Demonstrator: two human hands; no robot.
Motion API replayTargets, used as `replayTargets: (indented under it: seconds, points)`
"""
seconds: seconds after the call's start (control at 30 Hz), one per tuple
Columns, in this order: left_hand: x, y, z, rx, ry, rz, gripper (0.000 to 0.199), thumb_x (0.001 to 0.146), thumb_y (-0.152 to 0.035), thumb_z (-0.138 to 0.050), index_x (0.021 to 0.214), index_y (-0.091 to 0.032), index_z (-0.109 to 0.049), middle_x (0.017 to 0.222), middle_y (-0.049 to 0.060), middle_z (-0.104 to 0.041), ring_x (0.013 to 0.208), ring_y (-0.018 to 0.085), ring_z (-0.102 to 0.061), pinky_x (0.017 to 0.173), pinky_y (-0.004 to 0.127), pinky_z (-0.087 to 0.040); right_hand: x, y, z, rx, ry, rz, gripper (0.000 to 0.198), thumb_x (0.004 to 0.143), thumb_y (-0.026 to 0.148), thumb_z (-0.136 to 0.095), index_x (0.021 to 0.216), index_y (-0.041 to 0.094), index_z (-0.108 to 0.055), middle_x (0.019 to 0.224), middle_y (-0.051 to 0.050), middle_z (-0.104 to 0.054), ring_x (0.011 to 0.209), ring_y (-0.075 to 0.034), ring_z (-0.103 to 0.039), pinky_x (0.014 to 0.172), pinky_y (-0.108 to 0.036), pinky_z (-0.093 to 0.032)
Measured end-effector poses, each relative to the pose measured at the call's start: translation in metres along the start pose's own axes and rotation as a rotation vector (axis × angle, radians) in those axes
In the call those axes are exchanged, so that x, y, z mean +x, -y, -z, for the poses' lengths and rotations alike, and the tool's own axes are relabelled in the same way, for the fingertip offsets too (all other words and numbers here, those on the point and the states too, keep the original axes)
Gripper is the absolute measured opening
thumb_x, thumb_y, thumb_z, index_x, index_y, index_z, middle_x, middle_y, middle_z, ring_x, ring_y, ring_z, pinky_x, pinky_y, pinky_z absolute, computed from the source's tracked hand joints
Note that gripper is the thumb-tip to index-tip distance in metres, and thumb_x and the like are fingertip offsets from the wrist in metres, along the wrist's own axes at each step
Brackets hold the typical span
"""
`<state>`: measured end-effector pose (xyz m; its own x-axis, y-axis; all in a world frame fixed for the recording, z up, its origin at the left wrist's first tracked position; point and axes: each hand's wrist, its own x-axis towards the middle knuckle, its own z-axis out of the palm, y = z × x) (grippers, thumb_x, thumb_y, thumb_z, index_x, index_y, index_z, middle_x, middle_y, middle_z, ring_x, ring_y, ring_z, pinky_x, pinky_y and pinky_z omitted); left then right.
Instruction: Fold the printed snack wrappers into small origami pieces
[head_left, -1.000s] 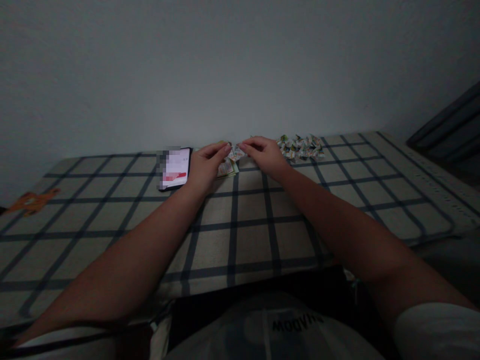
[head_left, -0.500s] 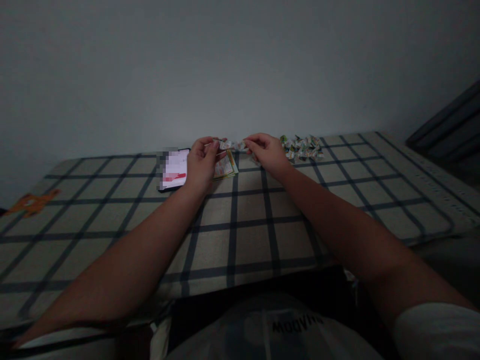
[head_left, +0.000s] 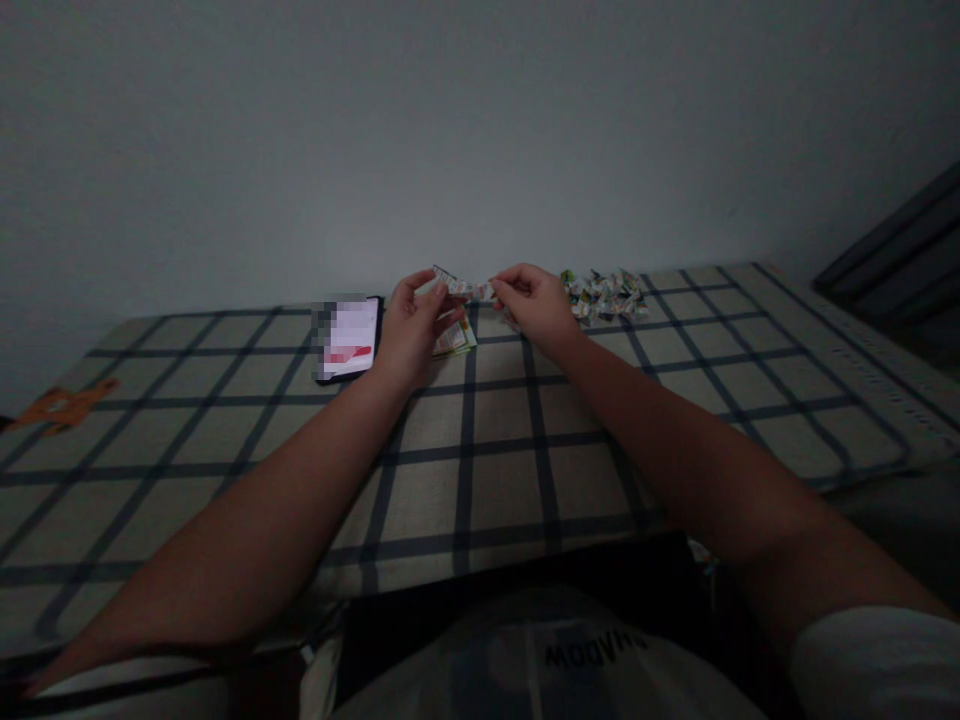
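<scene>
Along the tabletop's far edge, the left hand and right hand are clamping fingers on a paper strip, folded pieces lying done toward the right corner, flat papers seemingly left unfolded.

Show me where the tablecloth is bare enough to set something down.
Bare tablecloth lies between the orange item and the phone, and right of the folded papers. It is crowded between phone and folded papers: the left hand and right hand pinch a paper strip there, near flat papers.
</scene>
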<state>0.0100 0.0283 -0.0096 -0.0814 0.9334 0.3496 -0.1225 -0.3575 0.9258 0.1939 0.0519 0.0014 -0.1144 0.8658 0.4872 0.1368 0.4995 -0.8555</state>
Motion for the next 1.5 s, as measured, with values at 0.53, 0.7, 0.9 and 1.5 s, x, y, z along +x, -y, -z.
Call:
replayTargets:
  seconds: [0.53,0.7,0.9,1.5]
  points:
    - [0.002,0.001,0.0,0.0,-0.106,-0.087,0.064,0.069,-0.054,-0.09,0.12,-0.025,-0.063,0.067,-0.006,-0.061,0.06,0.013,-0.07,0.063,0.023,-0.057,-0.004,0.007,-0.004,0.074,0.081,-0.046,0.02,0.088,0.038,-0.067,0.087,0.018,-0.063,0.074,0.0,-0.065,0.069,-0.013,-0.06,0.068,-0.026,-0.051]
    - [0.001,-0.001,0.003,0.102,-0.173,-0.151,0.057,0.07,-0.052,-0.09,0.115,-0.025,-0.067,0.055,-0.011,-0.041,0.05,0.01,-0.058,0.053,0.021,-0.049,-0.006,0.011,-0.006,0.06,0.103,-0.075,0.021,0.089,0.039,-0.067,0.087,0.019,-0.061,0.076,-0.001,-0.065,0.068,-0.012,-0.059,0.064,-0.025,-0.049]
    - [-0.008,-0.013,0.0,0.215,-0.139,-0.22,0.053,0.071,-0.048,-0.09,0.114,-0.024,-0.07,0.057,-0.009,-0.034,0.054,0.01,-0.054,0.056,0.021,-0.046,-0.01,0.021,-0.004,-0.051,0.225,-0.021,0.043,0.087,0.06,-0.066,0.085,0.017,-0.062,0.075,-0.001,-0.063,0.068,-0.012,-0.056,0.063,-0.025,-0.044]
    - [-0.008,-0.008,-0.003,0.02,-0.041,-0.082,0.082,0.069,-0.053,-0.091,0.139,-0.027,-0.057,0.063,-0.006,-0.057,0.072,0.019,-0.072,0.073,0.029,-0.059,-0.012,0.031,-0.001,-0.301,0.277,0.121,0.033,0.094,0.043,-0.061,0.082,0.013,-0.069,0.073,-0.002,-0.063,0.069,-0.013,-0.051,0.069,-0.027,-0.04]
